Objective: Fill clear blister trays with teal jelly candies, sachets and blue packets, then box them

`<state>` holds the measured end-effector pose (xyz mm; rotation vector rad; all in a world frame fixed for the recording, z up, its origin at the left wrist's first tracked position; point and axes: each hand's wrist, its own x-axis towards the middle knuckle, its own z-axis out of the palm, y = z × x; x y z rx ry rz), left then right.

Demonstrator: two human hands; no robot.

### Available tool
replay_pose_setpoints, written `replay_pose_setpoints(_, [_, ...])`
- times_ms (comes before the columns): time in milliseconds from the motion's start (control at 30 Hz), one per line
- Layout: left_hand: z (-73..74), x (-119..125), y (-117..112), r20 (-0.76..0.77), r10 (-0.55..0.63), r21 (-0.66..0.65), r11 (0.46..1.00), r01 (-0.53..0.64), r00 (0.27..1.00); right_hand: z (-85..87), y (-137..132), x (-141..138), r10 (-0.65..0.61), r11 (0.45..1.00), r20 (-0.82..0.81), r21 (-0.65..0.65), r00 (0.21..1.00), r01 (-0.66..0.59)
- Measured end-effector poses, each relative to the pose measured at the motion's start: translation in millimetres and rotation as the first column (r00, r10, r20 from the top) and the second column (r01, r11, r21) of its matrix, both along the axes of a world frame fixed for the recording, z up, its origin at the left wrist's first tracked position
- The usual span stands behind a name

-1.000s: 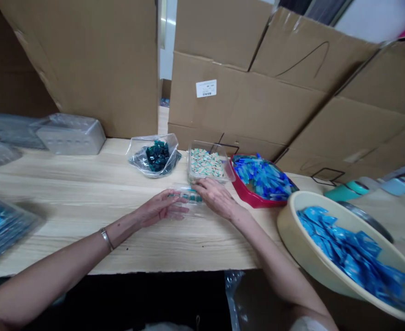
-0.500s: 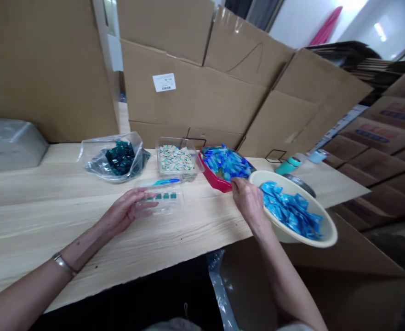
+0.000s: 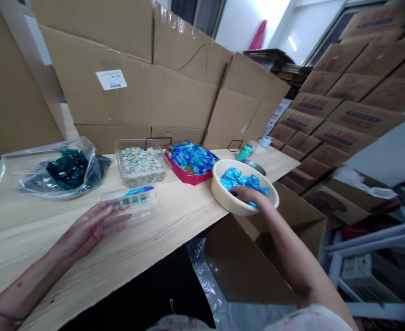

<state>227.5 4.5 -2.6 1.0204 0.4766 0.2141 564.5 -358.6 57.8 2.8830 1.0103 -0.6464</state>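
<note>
My left hand (image 3: 94, 224) lies flat on the wooden table (image 3: 161, 239), fingers stretched out against the left end of a small clear plastic tray (image 3: 133, 200) holding teal pieces and one blue stick. My right hand (image 3: 247, 195) reaches into a cream bowl (image 3: 223, 195) of blue sachets (image 3: 245, 180) at the table's right edge; its fingers are curled down among the sachets and mostly hidden. Behind the tray stands a clear box of pale patterned pieces (image 3: 140, 162).
A red tray of blue sticks (image 3: 191, 158) sits beside the clear box, and a plastic bag of dark teal pieces (image 3: 62, 169) lies at the left. Cardboard boxes (image 3: 147, 92) wall the back; more are stacked at the right. A teal cup (image 3: 244, 152) stands behind the bowl.
My right hand left the small tray, passed the red tray and went into the cream bowl. My view swung to the right. The left hand stayed at the small tray.
</note>
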Motion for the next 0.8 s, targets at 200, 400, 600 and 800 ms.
replay_pose_setpoints(200, [1.4, -0.7, -1.4, -0.006, -0.041, -0.022, 0.999, 0.041, 0.999, 5.8, -16.3, 0.2, 0.005, 0.986, -0.004, 0.165, 1.000, -0.004])
replay_pose_setpoints(400, [0.7, -1.3, 0.8, -0.028, -0.031, -0.026, 0.999, 0.030, 0.999, 18.4, -23.6, -4.2, 0.000, 0.996, 0.003, 0.084, 1.000, 0.000])
replay_pose_setpoints(600, [-0.2, -0.5, 1.2, -0.052, -0.026, -0.031, 0.999, 0.025, 0.998, 27.2, -44.1, -13.1, 0.002, 0.998, 0.062, 0.063, 0.998, -0.006])
replay_pose_setpoints(800, [-4.4, -0.5, 3.9, -0.035, -0.020, -0.052, 0.998, 0.018, 0.999, 30.6, -46.4, -16.6, -0.175, 0.946, 0.343, 0.320, 0.923, 0.060])
